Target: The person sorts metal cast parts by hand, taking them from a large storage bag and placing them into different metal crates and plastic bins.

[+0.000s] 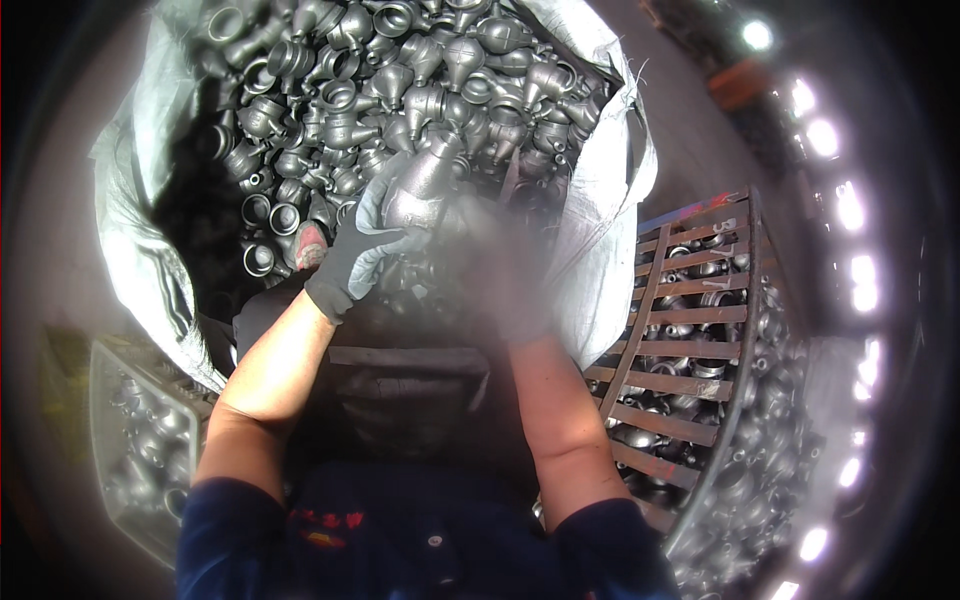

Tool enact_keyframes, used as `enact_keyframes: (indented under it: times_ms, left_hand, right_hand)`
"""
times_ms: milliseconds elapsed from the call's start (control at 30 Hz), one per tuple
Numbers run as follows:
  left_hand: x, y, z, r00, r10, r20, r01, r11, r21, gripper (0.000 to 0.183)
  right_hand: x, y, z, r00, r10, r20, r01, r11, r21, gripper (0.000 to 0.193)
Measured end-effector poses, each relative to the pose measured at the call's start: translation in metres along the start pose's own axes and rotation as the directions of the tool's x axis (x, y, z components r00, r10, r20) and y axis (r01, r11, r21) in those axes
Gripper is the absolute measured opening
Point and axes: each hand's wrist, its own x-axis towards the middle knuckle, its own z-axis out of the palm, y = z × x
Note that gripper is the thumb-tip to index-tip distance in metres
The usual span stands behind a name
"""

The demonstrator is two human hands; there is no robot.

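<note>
My left hand (pixel 362 240), in a grey work glove, is closed around a grey metal casting (pixel 428 188) with a rounded, bottle-like body. The casting is tilted, its narrower end pointing away from me. To its right, my right hand (pixel 505 275) is smeared by motion, so its fingers cannot be made out. Both hands are over a large white woven sack (pixel 598 230) with its top spread wide. Inside lies a heap of similar grey castings (pixel 460 60), many with round openings and short necks.
At my right stands a brown slatted metal crate (pixel 685 348) holding more castings. Beyond it, a pile of castings (pixel 760 480) spreads out. A pale bin (pixel 100 425) with castings is at lower left. A small red thing (pixel 310 245) shows beside my left wrist.
</note>
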Motion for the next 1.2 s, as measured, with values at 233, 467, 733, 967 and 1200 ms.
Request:
enact_keyframes:
  times_ms: [233, 467, 733, 967, 1200]
  left_hand:
    - [0.002, 0.004, -0.008, 0.995, -0.067, 0.078, 0.068, 0.998, -0.016, 0.055]
    - [0.002, 0.010, -0.003, 0.924, -0.381, 0.029, 0.377, 0.896, -0.234, 0.053]
    - [0.013, 0.000, -0.011, 0.866, -0.286, 0.410, 0.495, 0.375, -0.784, 0.057]
    - [0.018, -0.017, -0.026, 0.916, -0.104, 0.387, 0.396, 0.395, -0.829, 0.054]
    - [0.015, 0.008, -0.007, 0.921, -0.379, 0.097, 0.279, 0.464, -0.841, 0.045]
  right_hand:
    - [0.004, 0.006, -0.013, 0.982, -0.154, 0.105, 0.186, 0.831, -0.524, 0.016]
    - [0.001, -0.012, 0.000, 0.825, -0.500, 0.263, 0.553, 0.619, -0.557, 0.018]
    - [0.011, -0.012, -0.010, 0.995, -0.026, -0.096, 0.040, 0.988, 0.148, 0.029]
    - [0.002, -0.021, -0.009, 0.946, 0.270, -0.181, -0.224, 0.945, 0.240, 0.049]
    - [-0.001, -0.029, -0.007, 0.975, 0.202, -0.093, -0.192, 0.975, 0.112, 0.049]
